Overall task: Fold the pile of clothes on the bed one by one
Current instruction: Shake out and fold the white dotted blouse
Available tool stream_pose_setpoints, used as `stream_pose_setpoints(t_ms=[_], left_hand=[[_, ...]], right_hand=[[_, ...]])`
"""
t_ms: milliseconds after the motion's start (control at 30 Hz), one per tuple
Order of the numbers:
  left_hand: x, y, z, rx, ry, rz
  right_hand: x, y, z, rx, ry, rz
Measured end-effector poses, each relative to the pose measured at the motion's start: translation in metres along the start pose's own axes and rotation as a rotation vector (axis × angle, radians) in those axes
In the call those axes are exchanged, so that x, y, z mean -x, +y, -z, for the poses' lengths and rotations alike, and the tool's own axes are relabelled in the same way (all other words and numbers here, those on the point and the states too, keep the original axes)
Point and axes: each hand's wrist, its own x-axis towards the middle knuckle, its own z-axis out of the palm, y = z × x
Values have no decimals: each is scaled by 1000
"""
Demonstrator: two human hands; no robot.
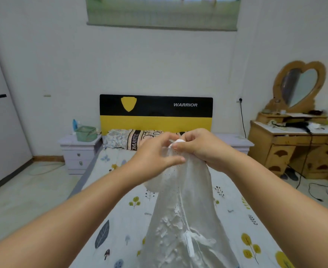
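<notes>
2 hands (155, 151) (199, 147), 1 white garment (182, 219) gripped

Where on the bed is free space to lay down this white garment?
Bare bed sheet lies left of the hanging white garment, and more on its right. Near the headboard, the pillows crowd it.

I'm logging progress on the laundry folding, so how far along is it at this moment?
Nothing folded shows on the bed: no stack is in view. In hand: the left hand and right hand together pinch the top of a white garment, held up so it drapes toward the floral sheet, still unfolded. Left: fold this one; the pile itself is out of view, so I cannot count the rest.
</notes>
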Motion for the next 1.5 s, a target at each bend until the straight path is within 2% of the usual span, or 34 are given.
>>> stream_pose_setpoints(t_ms=[67,133,233,333,533,667,800,900,967,1067,1167,1200,1333,1500], left_hand=[[-6,7,2,124,4,33],[-12,11,5,115,47,7],[-18,17,7,155,98,-13],[-24,24,8,213,157,-15],[-36,16,13,192,269,1],[-39,-14,19,87,295,83],[-32,-56,30,40,325,210],[-23,-78,35,9,333,256],[-17,-87,37,-34,328,281],[-10,-97,40,-73,290,330],[-2,-106,44,29,259,338],[1,-108,46,79,244,343],[13,-113,45,291,139,360],[16,-108,38,277,172,346]], right_hand=[[3,-2,2,7,29,35],[11,4,9,-38,66,40],[36,34,19,-103,-49,-23],[67,82,12,-44,-190,-140],[104,156,-20,48,-233,-437],[103,176,-16,111,-28,-460],[91,163,11,-32,188,-399],[77,145,28,-81,287,-347],[69,131,38,-28,271,-323],[63,106,56,81,113,-264],[66,86,73,153,-9,-288],[67,83,76,177,17,-281],[75,71,77,308,302,-149],[86,69,71,277,498,-100]])
